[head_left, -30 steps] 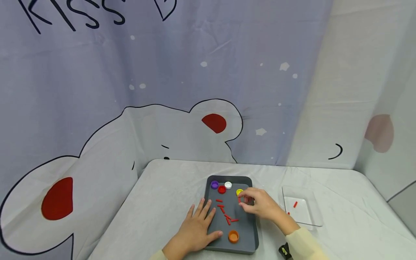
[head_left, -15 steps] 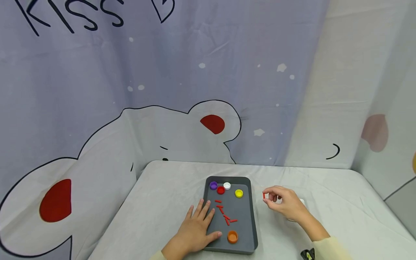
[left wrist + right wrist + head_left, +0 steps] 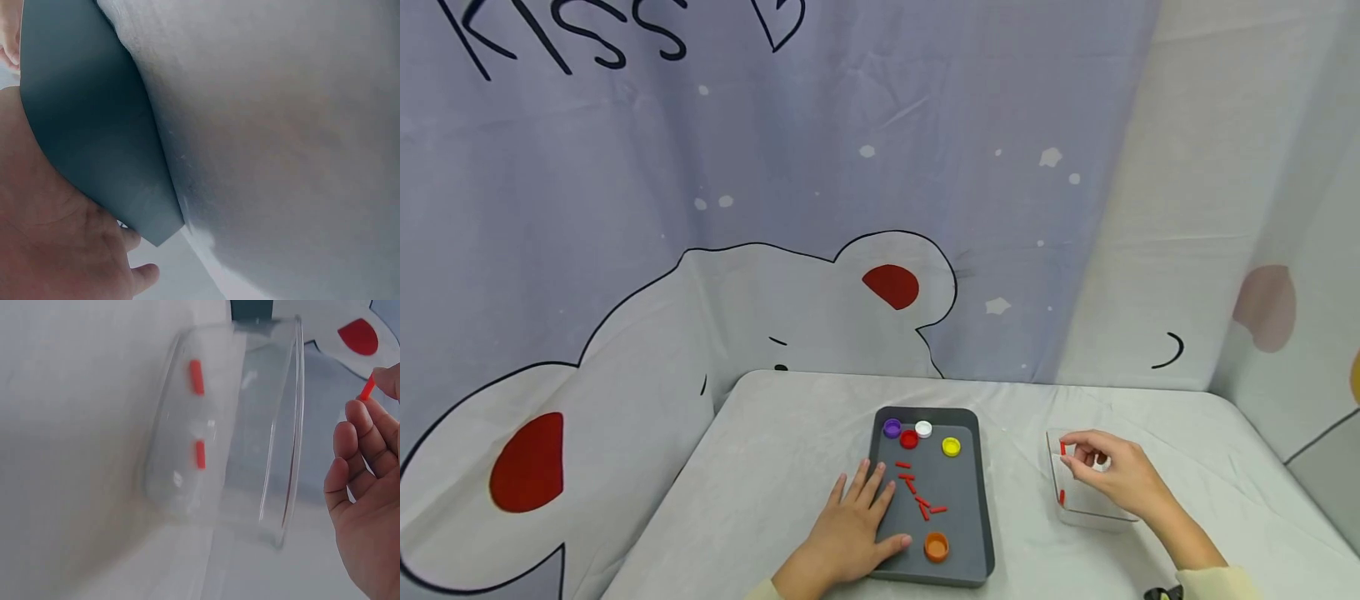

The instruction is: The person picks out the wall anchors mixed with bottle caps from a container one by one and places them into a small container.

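Note:
Between thumb and fingertips, my right hand [image 3: 1116, 473] pinches a small red stick [image 3: 367, 388]. It is over a clear plastic box [image 3: 1097, 518], where two more red sticks [image 3: 197, 377] show through the wall in the right wrist view. My left hand [image 3: 850, 533] lies with fingers spread on the left edge of a dark grey tray [image 3: 966, 533]. Several short red sticks [image 3: 922, 502] are scattered on the tray's middle. In the left wrist view, the tray's outer side [image 3: 94, 125] rises beside the palm.
At the tray's far end stand small round caps: a purple cap [image 3: 892, 427], a red cap [image 3: 909, 439], a white cap [image 3: 923, 429] and a yellow cap [image 3: 951, 447]. An orange cap [image 3: 936, 547] sits near its front. A white cloth [image 3: 775, 467] covers the table.
My right hand has carried the red stick rightward from beside the yellow cap, across the table, to above the clear box. My left hand has stayed on the tray.

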The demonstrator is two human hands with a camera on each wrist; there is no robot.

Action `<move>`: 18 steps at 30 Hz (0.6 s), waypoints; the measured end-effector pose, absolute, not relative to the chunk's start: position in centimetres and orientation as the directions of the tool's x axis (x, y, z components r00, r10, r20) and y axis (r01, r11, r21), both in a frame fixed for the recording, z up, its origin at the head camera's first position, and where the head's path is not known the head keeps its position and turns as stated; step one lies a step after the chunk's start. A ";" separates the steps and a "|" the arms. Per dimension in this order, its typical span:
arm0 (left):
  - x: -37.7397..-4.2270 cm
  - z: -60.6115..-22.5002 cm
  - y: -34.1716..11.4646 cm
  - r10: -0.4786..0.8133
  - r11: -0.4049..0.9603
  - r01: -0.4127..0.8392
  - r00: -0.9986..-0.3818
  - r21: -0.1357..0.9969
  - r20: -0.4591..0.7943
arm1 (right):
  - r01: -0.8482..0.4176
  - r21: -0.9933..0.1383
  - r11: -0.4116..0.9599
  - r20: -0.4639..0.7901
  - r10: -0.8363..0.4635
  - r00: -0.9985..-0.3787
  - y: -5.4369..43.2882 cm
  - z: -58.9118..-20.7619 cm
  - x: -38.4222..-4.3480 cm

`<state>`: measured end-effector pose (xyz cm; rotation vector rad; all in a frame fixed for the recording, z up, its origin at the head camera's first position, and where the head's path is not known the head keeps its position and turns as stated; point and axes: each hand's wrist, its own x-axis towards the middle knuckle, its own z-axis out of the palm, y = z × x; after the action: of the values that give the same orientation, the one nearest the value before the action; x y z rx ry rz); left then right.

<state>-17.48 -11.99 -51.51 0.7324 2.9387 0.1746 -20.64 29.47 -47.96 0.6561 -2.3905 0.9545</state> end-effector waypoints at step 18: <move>-17.5 -51.4 -12.0 0.482 0.869 0.467 -0.874 0.165 -0.068 | -0.542 -0.493 0.681 0.593 -0.193 -0.782 32.9 -48.5 -19.4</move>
<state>-17.52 -12.04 -51.38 0.7465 2.9334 0.2177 -19.43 32.87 -48.53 0.5662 -2.3893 0.9248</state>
